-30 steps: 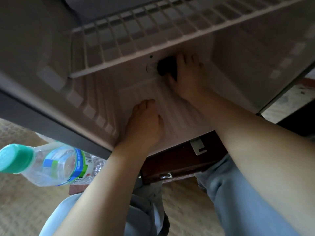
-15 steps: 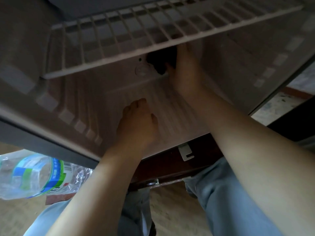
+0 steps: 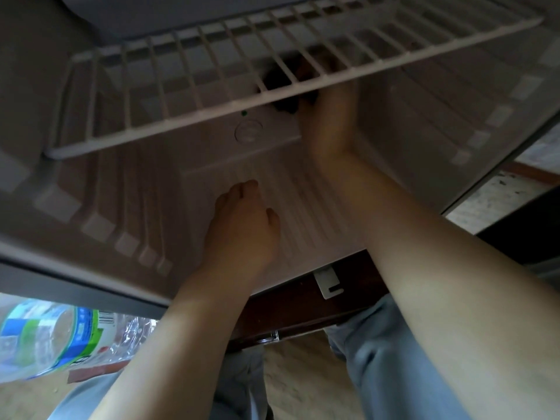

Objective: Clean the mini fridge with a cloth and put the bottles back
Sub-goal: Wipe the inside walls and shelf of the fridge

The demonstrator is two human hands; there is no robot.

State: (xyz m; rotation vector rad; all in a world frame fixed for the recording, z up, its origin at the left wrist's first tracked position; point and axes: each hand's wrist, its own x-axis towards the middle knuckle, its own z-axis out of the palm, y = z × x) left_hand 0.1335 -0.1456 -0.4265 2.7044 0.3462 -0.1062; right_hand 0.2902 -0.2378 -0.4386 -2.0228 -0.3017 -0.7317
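Wiping is being done at the back of the small pale fridge (image 3: 318, 213). A dark bunched cloth (image 3: 286, 106) is held by the right grip (image 3: 328, 116) and pressed on the back wall, just under the white wire shelf (image 3: 181, 117). The fingers of this grip are partly hidden by the front bar of the shelf. They seem to be folded on the cloth, so the grip is taken to be clamped on it.

The left grip (image 3: 242, 225) is laid on the ridged floor of the fridge, nearer the door than the right grip and to its left. Nothing is held in it, and its fingers are loose and close together. It is likely placed there so the body is propped while the far wall is reached.

Only the two grips and the cloth are seen inside the fridge. A clear plastic bottle with a blue and green label (image 3: 45, 338) is lying outside, below and left of the left grip. What is in it cannot be told. It is judged not yet put back.
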